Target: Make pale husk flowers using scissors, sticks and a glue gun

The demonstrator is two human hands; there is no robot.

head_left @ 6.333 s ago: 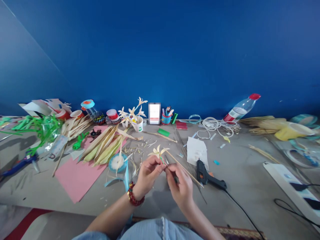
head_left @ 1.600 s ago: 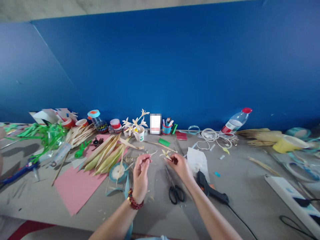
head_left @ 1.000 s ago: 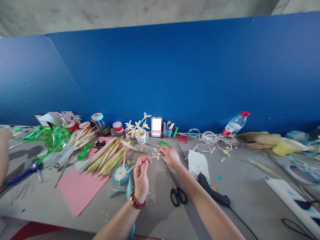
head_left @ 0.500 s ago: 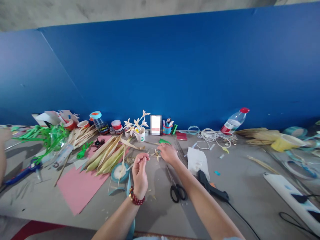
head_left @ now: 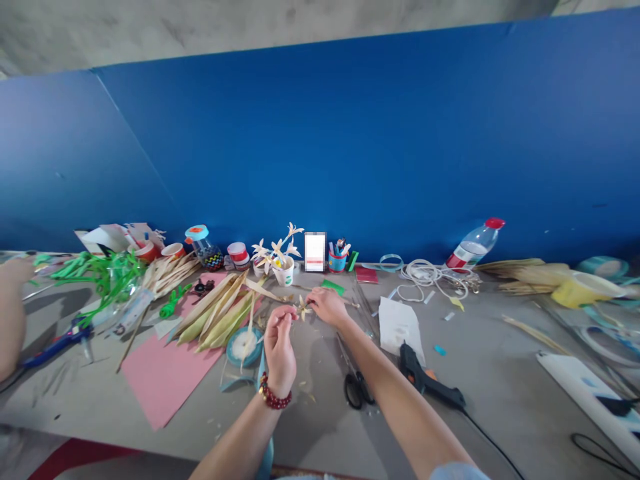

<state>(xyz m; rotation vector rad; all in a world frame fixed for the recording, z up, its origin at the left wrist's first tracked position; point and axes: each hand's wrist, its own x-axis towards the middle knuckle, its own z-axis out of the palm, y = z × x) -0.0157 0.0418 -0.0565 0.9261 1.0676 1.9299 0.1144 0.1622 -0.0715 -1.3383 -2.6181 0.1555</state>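
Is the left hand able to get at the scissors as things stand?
Probably yes: only small scraps show between the left hand and the scissors, though the right forearm hides part of one handle.

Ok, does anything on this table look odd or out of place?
I see no spill. Loose pale scraps litter the table by the left hand, which looks untidy. The red-capped bottle near the wall appears tilted, but the wide view may exaggerate that.
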